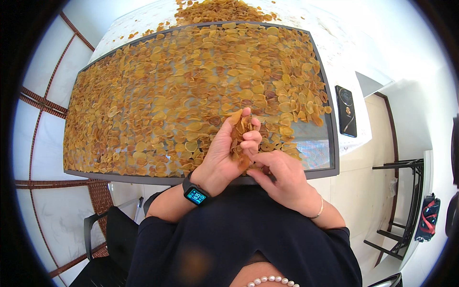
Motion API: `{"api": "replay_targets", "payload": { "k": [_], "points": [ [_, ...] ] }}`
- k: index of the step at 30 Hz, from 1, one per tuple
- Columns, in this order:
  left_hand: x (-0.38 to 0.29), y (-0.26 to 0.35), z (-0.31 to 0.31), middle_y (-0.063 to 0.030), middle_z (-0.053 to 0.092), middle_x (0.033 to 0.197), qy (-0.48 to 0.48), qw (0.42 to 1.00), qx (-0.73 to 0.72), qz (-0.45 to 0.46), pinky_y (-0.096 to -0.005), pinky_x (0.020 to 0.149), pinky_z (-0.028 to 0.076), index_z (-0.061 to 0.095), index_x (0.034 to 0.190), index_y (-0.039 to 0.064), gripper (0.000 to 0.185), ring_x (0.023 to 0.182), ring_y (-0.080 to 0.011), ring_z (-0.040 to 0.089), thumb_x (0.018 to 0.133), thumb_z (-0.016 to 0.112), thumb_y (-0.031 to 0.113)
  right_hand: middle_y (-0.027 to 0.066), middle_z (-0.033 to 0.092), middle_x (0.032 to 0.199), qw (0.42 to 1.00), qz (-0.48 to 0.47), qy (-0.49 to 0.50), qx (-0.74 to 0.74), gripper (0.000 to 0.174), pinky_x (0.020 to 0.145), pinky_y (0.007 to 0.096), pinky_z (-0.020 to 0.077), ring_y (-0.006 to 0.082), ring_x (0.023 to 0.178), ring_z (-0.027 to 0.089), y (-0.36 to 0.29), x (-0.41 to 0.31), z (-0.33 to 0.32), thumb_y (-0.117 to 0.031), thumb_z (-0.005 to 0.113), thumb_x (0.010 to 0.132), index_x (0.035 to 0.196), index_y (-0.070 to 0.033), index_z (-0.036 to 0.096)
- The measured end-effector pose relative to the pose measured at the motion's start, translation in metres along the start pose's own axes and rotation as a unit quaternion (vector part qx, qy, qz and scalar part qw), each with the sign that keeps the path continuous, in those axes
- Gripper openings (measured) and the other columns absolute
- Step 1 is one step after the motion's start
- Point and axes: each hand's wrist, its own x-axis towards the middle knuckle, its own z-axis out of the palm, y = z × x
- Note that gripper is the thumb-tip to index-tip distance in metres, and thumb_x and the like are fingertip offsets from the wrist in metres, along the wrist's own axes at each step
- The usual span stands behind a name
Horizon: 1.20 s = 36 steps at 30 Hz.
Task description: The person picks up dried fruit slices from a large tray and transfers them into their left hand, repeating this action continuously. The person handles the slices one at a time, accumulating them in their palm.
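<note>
My left hand (222, 156) is palm up over the near edge of a dark-framed flat panel (312, 138). Cupped in its curled fingers is a handful of thin, amber-brown dried slices (239, 135). Just right of that palm, my right hand (285, 175) has its thumb and forefinger closed on what appears to be one small slice, mostly hidden by the fingers. Dried slices (172, 93) of the same kind cover most of the panel, lying close together. Bare surface shows at its near right corner.
Beyond the panel, a loose heap of slices (222, 12) lies on a white patterned tablecloth (333, 46). A black phone-like device (346, 111) rests to the right. A black chair (118, 229) stands at left, a folding screen (61, 143) behind it, and a black folded stand (405, 208) at right.
</note>
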Motion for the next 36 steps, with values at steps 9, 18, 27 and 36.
{"api": "replay_targets", "payload": {
  "k": [9,18,27,36],
  "points": [
    [0.004,-0.005,-0.005,-0.0147,0.071,0.103,0.015,0.997,-0.055,0.048,-0.0455,0.100,0.059,0.071,0.111,0.005,0.019,0.105,-0.0298,0.068,0.106,0.061,0.020,0.0107,0.068,0.090,0.998,-0.051,0.037,-0.019,0.026,0.064,0.0379,0.0560,0.0299,0.077,0.068,0.006,0.004,0.011,-0.004,0.082,0.082,0.104,-0.004,0.068],
    [-0.017,0.000,-0.003,-0.0150,0.070,0.111,0.053,0.996,-0.013,0.066,-0.0427,0.100,0.060,0.069,0.116,0.006,0.019,0.112,-0.0307,0.065,0.106,0.063,0.022,0.0005,0.068,0.089,0.908,0.298,0.181,0.233,0.008,0.066,0.0219,0.0520,0.0058,0.079,0.065,0.040,-0.015,-0.066,-0.003,0.066,0.100,0.108,-0.002,0.066],
    [-0.017,-0.002,-0.006,-0.0139,0.067,0.113,0.054,0.998,0.024,0.031,-0.0403,0.094,0.061,0.068,0.118,0.007,0.021,0.106,-0.0284,0.064,0.107,0.061,0.024,0.0024,0.071,0.089,0.909,0.361,0.210,-0.008,0.016,0.072,0.0232,0.0523,0.0059,0.078,0.062,0.123,-0.027,-0.099,-0.005,0.068,0.099,0.113,0.002,0.068],
    [-0.016,-0.003,-0.006,-0.0142,0.067,0.112,0.059,0.998,0.027,0.020,-0.0391,0.091,0.061,0.067,0.119,0.007,0.022,0.103,-0.0278,0.065,0.108,0.059,0.024,0.0045,0.072,0.083,0.909,0.370,0.190,-0.031,0.011,0.069,0.0254,0.0528,0.0077,0.074,0.063,0.130,-0.024,-0.097,-0.005,0.070,0.096,0.103,0.004,0.070]
  ]
}}
